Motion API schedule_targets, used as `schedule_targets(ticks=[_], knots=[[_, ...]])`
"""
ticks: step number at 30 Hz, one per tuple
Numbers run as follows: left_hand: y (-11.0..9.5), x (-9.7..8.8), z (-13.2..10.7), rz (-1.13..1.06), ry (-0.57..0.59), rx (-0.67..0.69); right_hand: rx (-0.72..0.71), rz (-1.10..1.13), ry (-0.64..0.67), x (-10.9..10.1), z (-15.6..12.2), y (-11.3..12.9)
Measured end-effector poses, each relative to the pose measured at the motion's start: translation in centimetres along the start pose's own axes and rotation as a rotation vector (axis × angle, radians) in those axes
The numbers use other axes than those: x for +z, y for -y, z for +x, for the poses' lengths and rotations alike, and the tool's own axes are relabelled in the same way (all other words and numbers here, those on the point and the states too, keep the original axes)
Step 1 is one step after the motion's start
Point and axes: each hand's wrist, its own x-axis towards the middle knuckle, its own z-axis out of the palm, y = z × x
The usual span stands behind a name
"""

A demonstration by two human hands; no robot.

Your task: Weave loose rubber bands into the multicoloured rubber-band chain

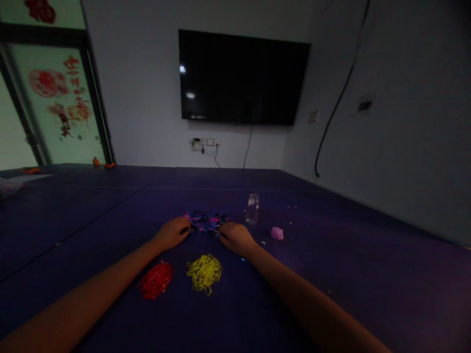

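Left hand (172, 232) and right hand (235, 238), fingers curled, touch mixed bands (206, 221) between them; grip unclear. Red pile (156, 280), yellow pile (204, 272) nearer the wrists.

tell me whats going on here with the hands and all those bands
A person has both hands at a mixed pile of pink, blue and dark bands on a dark table. The left hand touches its left edge, the right hand its right edge. Nearer the person lie a red pile and a yellow pile, each one colour. A clear bottle and a pink lump sit to the right.
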Motion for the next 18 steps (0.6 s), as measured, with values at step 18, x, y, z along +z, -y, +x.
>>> schedule_targets(ticks=[18], knots=[[-0.25, -0.09, -0.04, 0.001, -0.019, -0.015, 0.001, 0.008, 0.000, -0.14, -0.05, 0.04]])
